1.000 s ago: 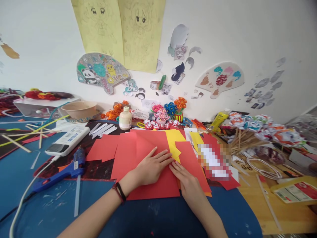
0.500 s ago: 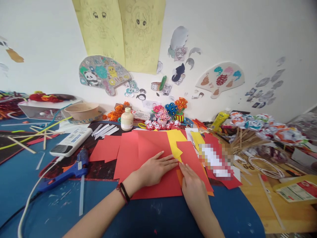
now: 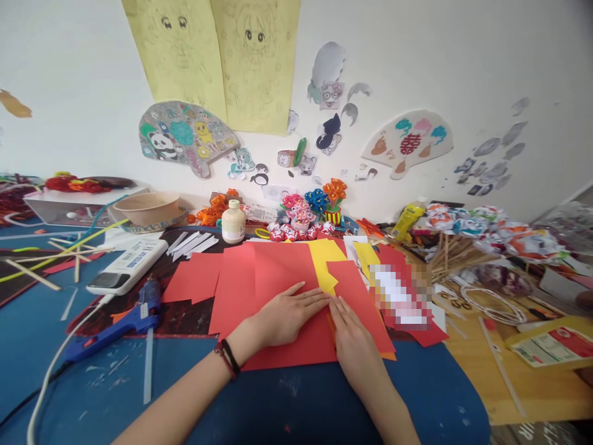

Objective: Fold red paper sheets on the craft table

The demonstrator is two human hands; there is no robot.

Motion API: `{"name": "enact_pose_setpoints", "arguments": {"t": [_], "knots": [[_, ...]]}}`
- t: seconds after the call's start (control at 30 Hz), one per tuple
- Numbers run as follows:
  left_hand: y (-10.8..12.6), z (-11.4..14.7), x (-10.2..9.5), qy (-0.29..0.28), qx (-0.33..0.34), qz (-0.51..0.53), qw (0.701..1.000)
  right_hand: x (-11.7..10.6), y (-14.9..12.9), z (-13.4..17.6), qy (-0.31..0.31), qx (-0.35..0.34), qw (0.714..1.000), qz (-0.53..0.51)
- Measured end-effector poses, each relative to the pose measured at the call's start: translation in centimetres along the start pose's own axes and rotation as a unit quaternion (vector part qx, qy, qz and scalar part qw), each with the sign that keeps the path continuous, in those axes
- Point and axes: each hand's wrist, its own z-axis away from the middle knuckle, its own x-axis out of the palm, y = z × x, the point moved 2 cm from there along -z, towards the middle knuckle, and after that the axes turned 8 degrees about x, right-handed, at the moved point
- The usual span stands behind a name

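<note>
My left hand [image 3: 286, 314] lies flat on a red sheet of paper [image 3: 296, 355], its fingers stretched out to the right. Close beside it, my right hand [image 3: 356, 339] rests with straight fingers pressed onto the paper, its fingertips nearly meeting those of the left. A raised fold shows in the red paper above the left hand. Just beyond the fingertips lies a yellow paper piece [image 3: 323, 266] with a pointed end, between red sheets. An orange sheet [image 3: 390, 356] peeks out underneath at the right. Neither hand lifts anything; what lies under the palms is hidden.
To the left are a blue glue gun [image 3: 115, 330], a white power strip [image 3: 127, 267] with its cord, and thin wooden sticks [image 3: 76, 262]. A glue bottle [image 3: 233, 224] and pipe-cleaner flowers [image 3: 316, 203] stand behind the papers. A wooden table [image 3: 532, 392] with craft clutter adjoins at right.
The view has shifted slightly, moving the scene a little to the left. Both hands stay pressed on the red paper, the right fingertips having slid slightly upward along it.
</note>
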Motion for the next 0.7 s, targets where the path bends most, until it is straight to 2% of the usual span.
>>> {"name": "enact_pose_setpoints", "arguments": {"t": [0.23, 0.7], "knots": [[0.17, 0.00, -0.02, 0.007, -0.011, -0.013, 1.000, -0.04, -0.21, -0.12, -0.015, 0.034, 0.999, -0.001], [-0.08, 0.34, 0.54, 0.078, -0.083, -0.077, 0.990, -0.55, -0.36, -0.29, -0.013, 0.025, 0.999, 0.023]]}}
